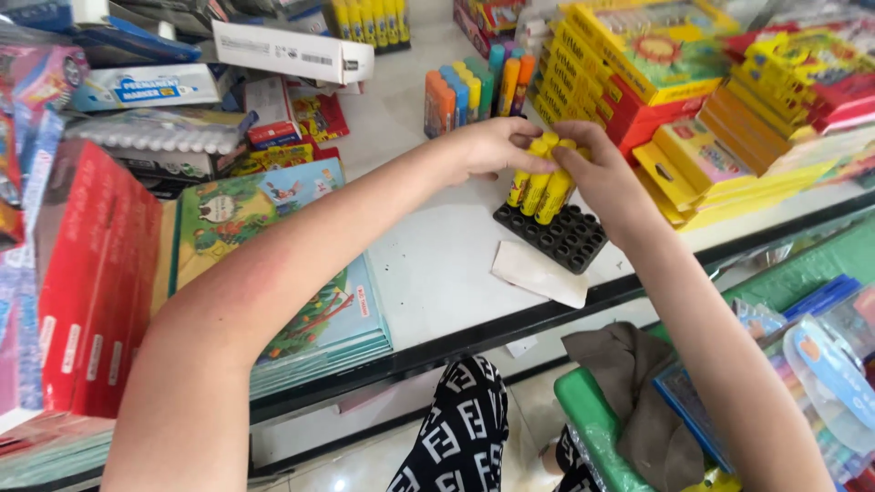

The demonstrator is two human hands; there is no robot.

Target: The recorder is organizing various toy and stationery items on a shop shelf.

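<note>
Left hand [497, 146] and right hand [597, 169] both curled around a bunch of yellow glue sticks [540, 187], fingers closed on the caps (lower ends hang just above the tray). Black grid tray [561, 239] sits on the white counter [437, 264], a paper scrap [540, 273] beside it. Coloured markers [469, 91] stand behind; yellow boxes [638, 64] stacked to the right.

Both arms outstretched, left hand [497, 146] and right hand [597, 169] closed together
</note>
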